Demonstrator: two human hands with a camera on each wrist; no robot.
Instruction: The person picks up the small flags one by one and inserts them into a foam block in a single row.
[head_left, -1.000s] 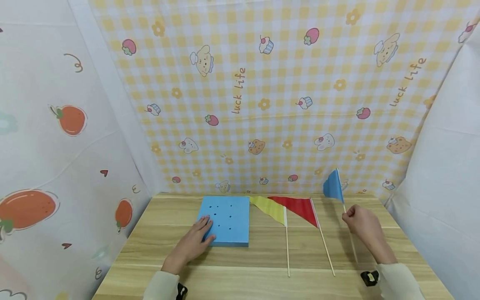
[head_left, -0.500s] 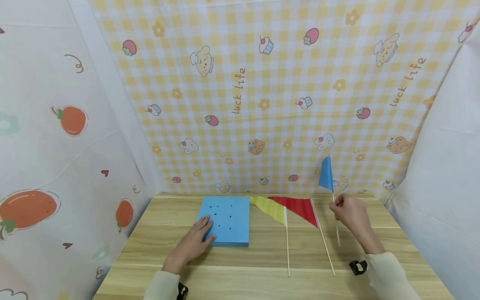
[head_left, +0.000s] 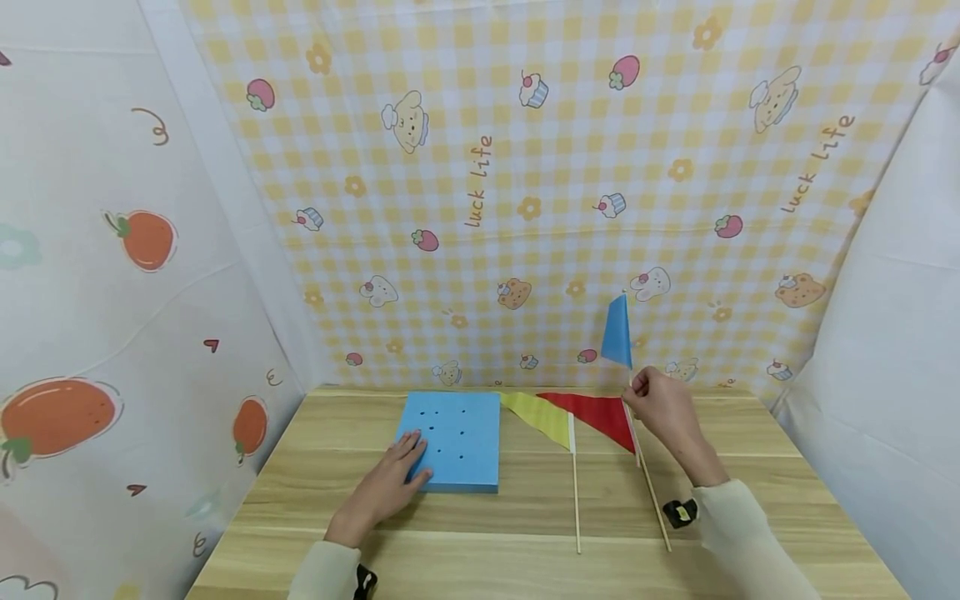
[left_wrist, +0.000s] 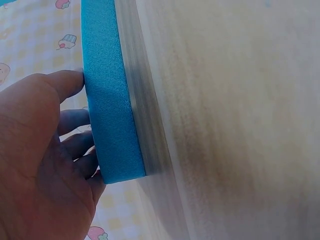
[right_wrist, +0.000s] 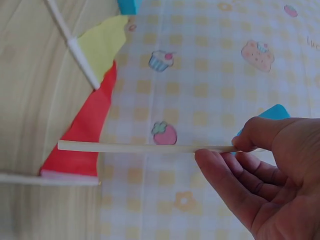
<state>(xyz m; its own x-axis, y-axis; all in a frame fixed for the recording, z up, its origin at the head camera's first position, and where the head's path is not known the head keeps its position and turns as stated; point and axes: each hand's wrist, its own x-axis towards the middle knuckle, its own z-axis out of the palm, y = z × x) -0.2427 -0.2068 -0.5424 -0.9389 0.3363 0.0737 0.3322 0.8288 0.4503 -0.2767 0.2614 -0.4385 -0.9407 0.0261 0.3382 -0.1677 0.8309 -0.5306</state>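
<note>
My left hand [head_left: 384, 485] rests on the left front part of a blue foam block [head_left: 468, 467] with several small holes in its top. In the left wrist view its fingertips touch the block's upper face, beside the thick side [left_wrist: 110, 100]. My right hand [head_left: 663, 408] pinches the wooden stick [right_wrist: 125, 147] of a blue flag [head_left: 617, 332] between thumb and fingers. The flag stands nearly upright, cloth on top, above the table. Below and beside that hand lies a red flag [head_left: 596, 415]. A yellow flag [head_left: 543, 418] lies between it and the block.
The wooden table [head_left: 525, 575] reaches back to a yellow checked cloth wall [head_left: 480, 208]. White cloth walls stand at the left and the right [head_left: 892, 333]. The sticks of the red and yellow flags point toward the table's front.
My right hand has carried the blue flag left and upward, from the table's right side to over the red flag. The flag has turned more upright. My left hand has stayed on the block.
</note>
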